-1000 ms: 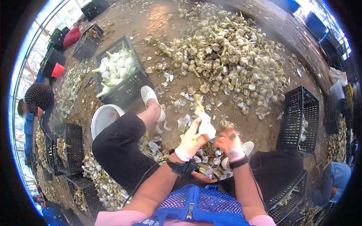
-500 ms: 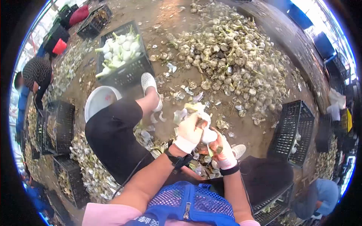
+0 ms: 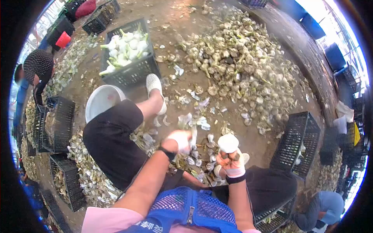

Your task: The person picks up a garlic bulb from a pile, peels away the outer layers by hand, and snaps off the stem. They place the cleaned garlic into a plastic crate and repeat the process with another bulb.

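Note:
My right hand (image 3: 232,165) holds up a smooth white garlic bulb (image 3: 228,143), fingers wrapped round its lower part. To the left, my left hand (image 3: 180,140) is smeared by motion over the peelings, apart from the bulb, and its fingers cannot be made out. Loose garlic skins (image 3: 189,157) lie on the ground below both hands, between my legs. A large heap of unpeeled garlic (image 3: 244,62) spreads ahead and to the right. Ahead to the left, clean white bulbs with green stems (image 3: 126,48) fill a black crate (image 3: 130,72).
A white bucket (image 3: 101,103) stands by my left knee. One black crate (image 3: 297,141) is at the right, and others (image 3: 62,124) stand at the left. A person in dotted clothing (image 3: 39,66) bends at the far left; another person (image 3: 324,207) is at the lower right.
My left hand has come away from the bulb and moved left. The bulb in my right hand now shows a clean, round white top. The view has shifted slightly.

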Demonstrator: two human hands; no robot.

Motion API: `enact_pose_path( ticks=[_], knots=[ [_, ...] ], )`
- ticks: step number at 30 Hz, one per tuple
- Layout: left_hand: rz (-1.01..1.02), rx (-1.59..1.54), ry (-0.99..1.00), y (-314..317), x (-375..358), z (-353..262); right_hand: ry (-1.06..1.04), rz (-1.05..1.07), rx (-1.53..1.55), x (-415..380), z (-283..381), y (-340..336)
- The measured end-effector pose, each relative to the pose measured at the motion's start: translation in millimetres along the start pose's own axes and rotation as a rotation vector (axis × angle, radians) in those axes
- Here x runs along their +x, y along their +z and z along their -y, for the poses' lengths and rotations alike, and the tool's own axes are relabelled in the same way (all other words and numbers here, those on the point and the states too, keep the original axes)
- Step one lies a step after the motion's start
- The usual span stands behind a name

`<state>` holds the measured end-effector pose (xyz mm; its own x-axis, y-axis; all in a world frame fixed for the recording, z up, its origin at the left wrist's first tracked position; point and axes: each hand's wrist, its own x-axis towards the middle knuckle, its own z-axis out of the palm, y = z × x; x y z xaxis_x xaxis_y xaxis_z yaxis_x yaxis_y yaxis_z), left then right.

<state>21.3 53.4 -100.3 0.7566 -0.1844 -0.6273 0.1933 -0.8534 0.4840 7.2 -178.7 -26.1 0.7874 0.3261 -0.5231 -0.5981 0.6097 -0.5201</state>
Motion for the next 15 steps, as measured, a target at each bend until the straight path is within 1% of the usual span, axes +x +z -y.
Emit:
enact_pose_path(
  ticks=[1,3,5,6,7,8,9,10,11,12,13,14,15],
  knots=[
    [0.203,0.201,0.088,-1,-11,-9,0.069,0.172,0.085,11,2,-27],
    [-0.099,-0.086,0.135,-8,-29,-30,0.112,-0.057,0.116,7,5,-13],
    [-0.324,-0.310,0.405,-24,-40,-55,0.261,-0.015,-0.007,33,-6,-31],
    [-0.328,-0.396,0.526,-16,-32,-60,0.087,0.123,-0.343,28,-11,-18],
    [-0.316,-0.483,0.658,-19,-33,-65,0.031,0.048,-0.341,35,-22,-13],
    [-0.322,-0.465,0.646,-26,-33,-58,0.030,0.092,-0.290,40,-22,-12],
    [-0.269,-0.558,0.495,-32,-29,-53,0.025,0.120,-0.239,40,-19,-16],
    [-0.203,-0.649,0.348,-42,-26,-52,0.037,0.156,-0.207,55,-24,-47],
    [-0.394,-0.538,0.346,-55,-11,-42,0.057,0.090,-0.065,54,-16,-40],
    [-0.573,-0.364,0.371,-79,-8,-29,0.032,0.046,-0.034,55,-15,-41],
    [-0.668,-0.971,0.459,-92,7,-11,0.005,0.004,-0.002,58,-16,-44],
    [-0.701,-1.614,0.583,-120,11,-6,-0.026,0.006,-0.075,59,-17,-48],
    [-0.694,-2.271,0.662,-147,12,-4,-0.064,-0.037,-0.230,60,-17,-44]
  ],
)
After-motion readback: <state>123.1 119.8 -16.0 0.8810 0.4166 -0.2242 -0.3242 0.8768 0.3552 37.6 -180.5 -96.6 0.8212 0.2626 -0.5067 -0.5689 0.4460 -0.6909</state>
